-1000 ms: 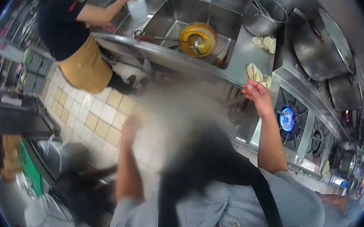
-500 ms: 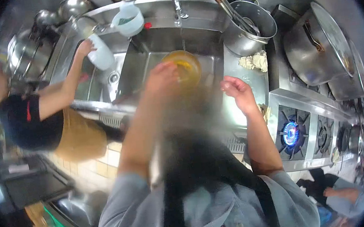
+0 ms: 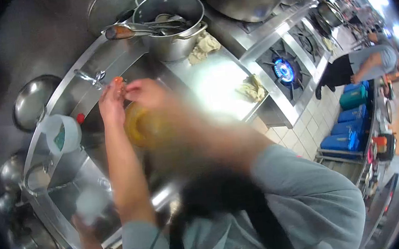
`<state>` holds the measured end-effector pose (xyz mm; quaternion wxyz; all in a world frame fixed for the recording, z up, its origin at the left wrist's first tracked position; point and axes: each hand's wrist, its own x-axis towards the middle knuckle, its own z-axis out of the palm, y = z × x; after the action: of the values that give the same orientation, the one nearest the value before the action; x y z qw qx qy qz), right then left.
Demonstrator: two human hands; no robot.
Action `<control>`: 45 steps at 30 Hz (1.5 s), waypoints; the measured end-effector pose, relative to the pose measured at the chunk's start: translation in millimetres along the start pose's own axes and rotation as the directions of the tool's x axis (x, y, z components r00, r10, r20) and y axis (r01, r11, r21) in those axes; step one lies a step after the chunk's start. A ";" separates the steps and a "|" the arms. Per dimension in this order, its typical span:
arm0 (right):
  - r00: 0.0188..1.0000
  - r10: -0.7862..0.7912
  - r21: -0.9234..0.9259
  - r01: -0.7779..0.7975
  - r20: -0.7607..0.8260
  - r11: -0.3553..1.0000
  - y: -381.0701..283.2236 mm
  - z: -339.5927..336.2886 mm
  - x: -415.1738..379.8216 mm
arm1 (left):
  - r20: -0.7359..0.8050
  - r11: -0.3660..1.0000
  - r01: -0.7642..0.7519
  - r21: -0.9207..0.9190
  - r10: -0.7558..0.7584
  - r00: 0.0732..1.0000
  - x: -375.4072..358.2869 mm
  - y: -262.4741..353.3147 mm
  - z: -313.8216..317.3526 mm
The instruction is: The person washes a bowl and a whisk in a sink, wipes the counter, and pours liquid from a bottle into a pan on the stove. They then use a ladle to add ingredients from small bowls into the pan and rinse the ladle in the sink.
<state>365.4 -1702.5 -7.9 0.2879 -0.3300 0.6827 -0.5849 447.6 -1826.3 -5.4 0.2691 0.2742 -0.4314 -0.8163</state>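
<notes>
Left hand (image 3: 112, 104) and right hand (image 3: 147, 92) are close together near the tap (image 3: 92, 78), tiny orange bit (image 3: 118, 80) by the left one, can't tell if it's gripped. Yellowish bowl (image 3: 137, 129) sits down in the sink (image 3: 96, 134).

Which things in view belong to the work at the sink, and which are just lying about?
Probably in the job:
left hand and right hand, close together near the tap
orange bit at the fingertips, too small to identify
yellow bowl, partly hidden

Probably just lying about:
metal pot of utensils
crumpled cloths
white tub
</notes>
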 end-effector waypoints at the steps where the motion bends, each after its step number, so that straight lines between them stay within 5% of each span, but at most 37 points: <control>1: 0.995 -0.076 0.051 0.080 -0.067 0.995 12.9 20.3 19.4 | 0.017 1.000 0.013 -0.002 -0.013 1.000 -8.1 1.8 8.8; 3: 0.947 0.186 0.181 -0.141 -0.260 0.973 -26.4 41.2 26.2 | 0.000 0.986 -0.144 0.086 0.145 0.989 -22.8 2.1 24.1; 7: 0.948 0.087 0.245 -0.009 -0.307 0.970 -13.9 77.1 51.1 | 0.028 0.993 -0.065 -0.095 0.068 0.997 -17.6 14.6 2.8; 9: 0.959 0.029 0.132 0.009 -0.283 0.991 -29.3 80.6 44.0 | 0.072 0.991 0.054 -0.123 -0.046 0.996 -6.3 14.4 -17.0; 11: 0.983 0.032 -0.270 -0.082 -0.183 0.959 -20.4 94.1 52.4 | 0.243 0.957 0.171 -0.236 -0.112 0.964 8.7 1.6 -41.4; 15: 0.952 -0.112 -0.240 0.043 -0.284 0.970 -28.9 72.6 45.3 | 0.216 0.956 0.188 -0.224 -0.140 0.966 9.0 -2.7 -30.8; 20: 0.939 -0.165 -0.317 0.064 -0.303 0.946 -42.2 42.9 29.9 | 0.241 0.995 0.056 -0.082 -0.035 0.970 -0.5 6.0 -17.1; 22: 0.980 -0.107 -0.348 0.042 -0.170 0.936 -33.1 39.5 28.7 | 0.264 0.996 0.046 -0.074 -0.025 0.964 8.3 7.7 -28.3; 26: 0.972 -0.176 -0.309 0.122 -0.154 0.943 -0.6 32.5 7.9 | 0.141 0.990 -0.043 0.133 0.024 0.990 33.6 -7.9 -65.1; 27: 0.980 -0.183 -0.416 0.133 -0.081 0.899 16.6 27.6 0.3 | 0.063 0.977 -0.059 0.205 0.047 0.997 33.2 -12.9 -77.7; 29: 0.997 -0.070 -0.485 0.057 -0.009 0.873 29.5 12.5 -23.2 | -0.027 0.892 0.015 0.452 -0.003 1.000 8.7 -25.6 -94.8; 32: 0.990 0.137 -0.501 -0.101 0.034 0.859 34.5 -28.8 -86.1 | 0.193 0.407 -0.173 0.897 -0.009 0.981 22.3 -145.6 -233.7; 34: 0.977 0.186 -0.433 -0.125 0.101 0.893 38.2 -58.1 -124.9 | 0.104 0.500 0.077 0.863 -0.324 0.940 -55.8 -157.2 -231.7; 35: 0.968 0.240 -0.354 -0.200 0.072 0.914 34.7 -69.5 -142.5 | -0.006 0.422 0.211 0.882 -0.436 0.900 -87.9 -168.4 -227.1; 36: 0.941 0.331 -0.583 -0.230 0.071 0.779 3.1 -80.5 -158.8 | -0.052 0.055 0.100 0.993 -0.560 0.827 -103.1 -172.6 -238.6; 37: 0.947 0.315 -0.472 -0.254 0.055 0.844 21.2 -91.4 -167.1 | -0.095 -0.028 0.098 0.995 -0.591 0.801 -126.5 -171.3 -241.3; 38: 0.953 0.300 -0.352 -0.268 0.038 0.897 39.2 -103.0 -175.3 | -0.138 -0.013 0.163 0.987 -0.598 0.790 -137.8 -167.0 -230.6; 39: 0.849 0.523 -0.364 -0.467 0.069 0.806 27.3 -107.1 -179.4 | -0.186 0.026 0.253 0.967 -0.602 0.776 -142.0 -163.0 -221.4; 40: 0.995 0.069 -0.300 -0.043 0.074 0.953 82.3 -119.6 -192.9 | -0.244 0.121 0.391 0.912 -0.606 0.757 -150.4 -151.3 -212.6; 41: 0.939 0.343 -0.120 -0.341 -0.004 0.932 34.8 -118.7 -200.8 | -0.279 0.196 0.489 0.850 -0.620 0.733 -153.9 -144.1 -201.5; 42: 0.879 0.476 0.079 -0.475 0.007 0.876 26.6 -115.0 -204.0 | -0.314 0.495 0.670 0.554 -0.620 0.718 -166.1 -128.1 -172.2; 45: 0.863 0.505 0.161 -0.500 0.011 0.851 21.9 -101.5 -203.2 | -0.257 0.538 0.643 0.545 -0.623 0.739 -156.8 -138.8 -171.9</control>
<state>409.0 -1478.6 -12.9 0.4451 -0.1073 0.7009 -0.5469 646.8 -1749.0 -172.0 -0.1389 0.4947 -0.5338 -0.6716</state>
